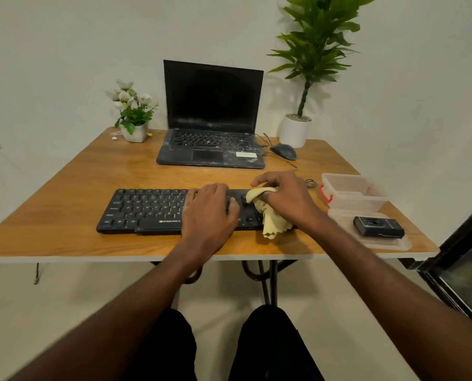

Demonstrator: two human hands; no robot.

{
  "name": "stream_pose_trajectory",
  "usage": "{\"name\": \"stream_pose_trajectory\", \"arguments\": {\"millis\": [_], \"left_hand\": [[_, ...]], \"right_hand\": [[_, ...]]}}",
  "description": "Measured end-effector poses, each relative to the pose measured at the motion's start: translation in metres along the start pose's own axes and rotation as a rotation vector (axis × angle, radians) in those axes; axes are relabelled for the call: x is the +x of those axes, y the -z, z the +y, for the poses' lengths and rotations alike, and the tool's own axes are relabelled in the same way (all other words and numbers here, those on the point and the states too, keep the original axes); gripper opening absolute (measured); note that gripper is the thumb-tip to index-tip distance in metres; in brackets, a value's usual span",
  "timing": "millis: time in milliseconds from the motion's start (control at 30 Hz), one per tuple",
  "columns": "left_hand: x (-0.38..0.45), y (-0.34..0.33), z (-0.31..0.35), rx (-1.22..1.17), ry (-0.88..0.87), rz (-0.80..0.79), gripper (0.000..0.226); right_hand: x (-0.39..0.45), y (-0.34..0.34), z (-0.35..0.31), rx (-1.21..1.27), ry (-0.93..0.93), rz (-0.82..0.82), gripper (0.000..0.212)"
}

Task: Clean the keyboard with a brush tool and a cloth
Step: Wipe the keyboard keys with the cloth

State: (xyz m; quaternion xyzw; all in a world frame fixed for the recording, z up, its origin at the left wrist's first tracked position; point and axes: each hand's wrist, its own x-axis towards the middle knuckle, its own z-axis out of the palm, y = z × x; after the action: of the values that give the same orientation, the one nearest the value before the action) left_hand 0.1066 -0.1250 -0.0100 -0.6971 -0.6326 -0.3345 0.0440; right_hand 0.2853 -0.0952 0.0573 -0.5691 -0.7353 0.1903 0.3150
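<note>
Flower pot (134,132): white, small, far left corner of my table (64,237); well apart from the work.
Keyboard (144,210): black, flat, lying square near the front edge of the table. I judge it light and rigid but apt to slide on the smooth wood, so it wants steadying from above, on the case or across the keys, not at a single keycap.
My left hand (210,213): palm down on the keyboard's middle, fingers spread and straight, pressing, grasping nothing.
Laptop (211,125): open, screen dark, behind the keyboard.
Cloth (267,213): pale yellow, soft and limp, bunched on the keyboard's right end, its tail trailing over the front edge. I judge it best gathered into a wad under the fingertips.
My right hand (287,199): fingers curled over the cloth, gripping it against the keys.
Mouse (283,151): dark, right of the laptop.
Plastic box (353,193): clear, open, at the right edge.
Black gadget (378,227): resting on the box's lid; whether it is the brush tool I cannot tell.
</note>
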Motion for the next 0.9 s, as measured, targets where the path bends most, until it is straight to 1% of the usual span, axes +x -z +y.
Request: {"name": "stream_pose_trajectory", "arguments": {"millis": [67, 133, 200, 267, 300, 333, 433, 500, 567, 600, 700, 800, 900], "left_hand": [[-0.008, 0.022, -0.027, -0.03, -0.008, 0.034, 0.024], [-0.014, 0.047, -0.067, -0.067, 0.003, 0.031, 0.029], [-0.018, 0.07, -0.114, -0.075, 0.016, -0.005, 0.031], [-0.022, 0.093, -0.156, -0.084, 0.075, -0.088, 0.034], [-0.024, 0.105, -0.174, -0.115, 0.123, -0.144, 0.041], [-0.027, 0.115, -0.186, -0.163, 0.181, -0.208, 0.054], [-0.029, 0.128, -0.211, -0.339, 0.327, -0.4, 0.106], [-0.026, 0.129, -0.219, -0.39, 0.35, -0.502, 0.13], [-0.024, 0.127, -0.222, -0.333, 0.299, -0.57, 0.146], [-0.024, 0.125, -0.224, -0.305, 0.277, -0.579, 0.15], [-0.022, 0.122, -0.233, -0.314, 0.26, -0.568, 0.154], [-0.022, 0.121, -0.235, -0.325, 0.248, -0.54, 0.151], [-0.022, 0.12, -0.232, -0.33, 0.208, -0.505, 0.136]], "right_hand": [[-0.003, -0.005, -0.002, 0.115, -0.015, -0.032, 0.029], [-0.005, -0.014, -0.008, 0.198, -0.022, -0.051, 0.027], [-0.008, -0.025, -0.018, 0.289, -0.02, -0.071, 0.028], [-0.009, -0.037, -0.033, 0.392, -0.015, -0.102, 0.029], [-0.009, -0.044, -0.042, 0.435, -0.015, -0.126, 0.03], [-0.008, -0.051, -0.051, 0.467, -0.02, -0.152, 0.031], [-0.004, -0.075, -0.077, 0.489, -0.026, -0.211, 0.032], [0.001, -0.09, -0.094, 0.497, -0.04, -0.251, 0.028], [0.004, -0.103, -0.111, 0.505, -0.019, -0.331, 0.013], [0.006, -0.109, -0.119, 0.491, 0.009, -0.366, 0.008], [0.013, -0.135, -0.14, 0.326, 0.105, -0.367, 0.023], [0.021, -0.159, -0.161, 0.222, 0.201, -0.38, 0.034], [0.027, -0.177, -0.177, 0.138, 0.307, -0.401, 0.024]]}}
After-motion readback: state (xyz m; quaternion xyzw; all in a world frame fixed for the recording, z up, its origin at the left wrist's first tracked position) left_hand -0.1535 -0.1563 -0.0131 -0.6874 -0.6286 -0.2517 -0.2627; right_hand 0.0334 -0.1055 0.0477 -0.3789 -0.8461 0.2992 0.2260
